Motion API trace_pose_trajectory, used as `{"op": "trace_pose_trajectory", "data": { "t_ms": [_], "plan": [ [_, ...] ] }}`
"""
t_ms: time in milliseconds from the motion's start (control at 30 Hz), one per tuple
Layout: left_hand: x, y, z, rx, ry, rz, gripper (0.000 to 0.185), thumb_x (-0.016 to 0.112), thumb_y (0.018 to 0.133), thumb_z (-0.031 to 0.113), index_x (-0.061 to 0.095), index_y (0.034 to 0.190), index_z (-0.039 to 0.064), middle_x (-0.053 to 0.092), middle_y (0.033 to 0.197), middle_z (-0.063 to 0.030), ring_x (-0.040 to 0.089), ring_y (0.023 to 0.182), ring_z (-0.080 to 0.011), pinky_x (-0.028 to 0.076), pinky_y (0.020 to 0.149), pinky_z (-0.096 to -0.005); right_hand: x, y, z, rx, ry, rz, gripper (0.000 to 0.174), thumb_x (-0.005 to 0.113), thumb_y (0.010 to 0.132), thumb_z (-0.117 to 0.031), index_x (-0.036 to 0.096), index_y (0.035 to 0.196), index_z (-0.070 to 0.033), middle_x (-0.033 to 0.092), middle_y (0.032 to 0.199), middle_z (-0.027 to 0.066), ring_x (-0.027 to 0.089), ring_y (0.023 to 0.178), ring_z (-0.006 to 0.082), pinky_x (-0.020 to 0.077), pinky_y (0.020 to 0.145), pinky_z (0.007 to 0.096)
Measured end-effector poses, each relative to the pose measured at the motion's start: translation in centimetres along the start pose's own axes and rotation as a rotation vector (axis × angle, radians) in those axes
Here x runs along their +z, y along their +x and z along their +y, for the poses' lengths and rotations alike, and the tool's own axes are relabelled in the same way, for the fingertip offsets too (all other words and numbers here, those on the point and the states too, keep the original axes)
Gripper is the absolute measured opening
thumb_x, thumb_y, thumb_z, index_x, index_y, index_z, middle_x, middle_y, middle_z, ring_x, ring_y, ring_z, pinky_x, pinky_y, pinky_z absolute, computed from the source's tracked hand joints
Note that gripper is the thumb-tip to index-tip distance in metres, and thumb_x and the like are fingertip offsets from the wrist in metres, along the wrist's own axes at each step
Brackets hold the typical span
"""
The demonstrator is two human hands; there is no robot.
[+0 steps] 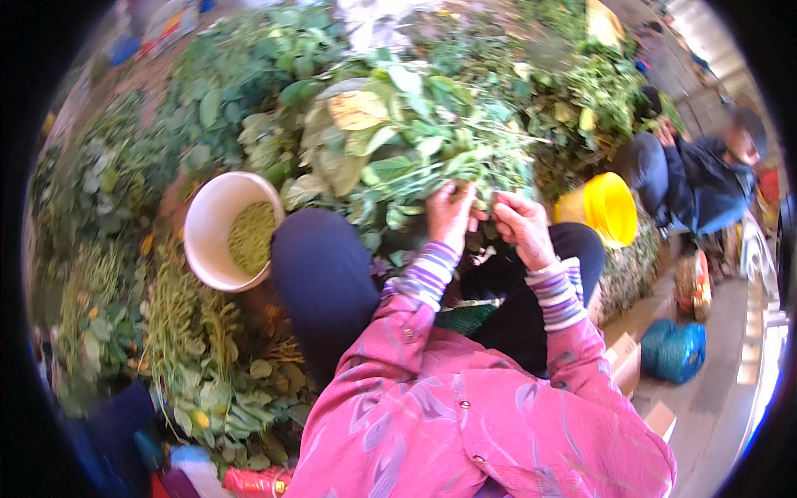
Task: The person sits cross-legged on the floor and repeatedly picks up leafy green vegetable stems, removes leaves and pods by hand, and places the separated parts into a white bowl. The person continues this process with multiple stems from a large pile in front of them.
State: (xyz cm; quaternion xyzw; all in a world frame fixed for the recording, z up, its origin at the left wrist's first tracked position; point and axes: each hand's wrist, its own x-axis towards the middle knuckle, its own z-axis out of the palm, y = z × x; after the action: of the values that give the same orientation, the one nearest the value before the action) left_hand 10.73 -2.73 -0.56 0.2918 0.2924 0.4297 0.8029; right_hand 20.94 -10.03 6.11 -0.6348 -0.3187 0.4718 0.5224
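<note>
My left hand (449,213) is curled around green leafy plant stems (429,168) in front of my knees. The stems lie on a heap of leaves, and one broad yellowed leaf (358,111) rests on top. Just to the right, my right hand (522,227) has thumb and fingers pinched together at the edge of the same foliage. Whether something small sits between those fingertips is too blurred to tell. By my left knee a white bucket (205,233) leans over, with small green pieces, like beans or pods, (252,239) inside.
A yellow bucket (607,208) stands beyond my right knee. More cut plants (187,324) are heaped to the left. A seated person (703,168) works among plants at the right. A roll of blue-green twine (674,350) and cardboard (622,361) lie on the floor.
</note>
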Motion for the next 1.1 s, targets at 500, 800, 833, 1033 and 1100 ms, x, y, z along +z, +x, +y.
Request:
{"op": "trace_pose_trajectory", "data": {
  "t_ms": [500, 800, 833, 1033, 1100],
  "plan": [
    [0.9, 0.5, -2.4, -0.006, -0.03, 0.133, 0.017, 0.059, 0.087, 0.018, 0.064, 0.08, 0.004, 0.057, 0.06, 0.0019, 0.046, 0.043, -0.0048, 0.036, 0.038, -0.0196, 1.2, 1.9, 3.0, -0.408, -0.356, 0.128, 0.016, 0.062, 0.08, -0.002, 0.052, 0.068, -0.004, 0.047, 0.059, -0.0046, 0.039, 0.05, 0.0029, 0.0318, 0.045, 0.0183],
    [0.8, 0.2, -1.8, -0.139, -0.134, 0.101, 0.015, 0.056, 0.088, 0.02, 0.067, 0.083, 0.01, 0.056, 0.064, 0.0045, 0.045, 0.046, -0.0039, 0.033, 0.039, -0.0179, 0.9, 3.4, 4.2, -0.523, -0.479, 0.199, 0.01, 0.061, 0.085, -0.01, 0.058, 0.077, -0.006, 0.047, 0.058, -0.0074, 0.039, 0.048, 0.0011, 0.0278, 0.042, 0.0163],
    [1.0, 0.3, -1.9, -0.119, -0.173, 0.125, 0.015, 0.056, 0.088, 0.02, 0.067, 0.083, 0.009, 0.055, 0.062, 0.0048, 0.043, 0.045, -0.0034, 0.031, 0.039, -0.0181, 0.9, 3.5, 4.3, -0.577, -0.541, 0.21, 0.008, 0.06, 0.086, -0.011, 0.058, 0.079, -0.006, 0.046, 0.059, -0.0079, 0.039, 0.048, 0.001, 0.0274, 0.042, 0.0165],
    [0.9, 0.3, -2.2, -0.048, -0.22, 0.09, 0.017, 0.057, 0.087, 0.019, 0.066, 0.086, 0.005, 0.058, 0.067, 0.0021, 0.046, 0.05, -0.0042, 0.033, 0.042, -0.0195, 3.8, 1.6, 2.1, -0.318, -0.152, 0.237, 0.012, 0.061, 0.082, -0.005, 0.062, 0.094, -0.005, 0.047, 0.063, -0.0085, 0.038, 0.051, 0.0, 0.0273, 0.043, 0.0164],
    [1.0, 1.3, -3.7, -0.018, -0.314, 0.114, 0.016, 0.057, 0.086, 0.017, 0.065, 0.084, 0.003, 0.061, 0.075, -0.0016, 0.052, 0.06, -0.0078, 0.041, 0.054, -0.0222, 3.6, 1.6, 2.4, -0.361, -0.128, 0.19, 0.004, 0.06, 0.082, -0.002, 0.059, 0.086, -0.003, 0.052, 0.068, -0.0061, 0.042, 0.054, 0.0013, 0.0318, 0.046, 0.0163]
  ]
}}
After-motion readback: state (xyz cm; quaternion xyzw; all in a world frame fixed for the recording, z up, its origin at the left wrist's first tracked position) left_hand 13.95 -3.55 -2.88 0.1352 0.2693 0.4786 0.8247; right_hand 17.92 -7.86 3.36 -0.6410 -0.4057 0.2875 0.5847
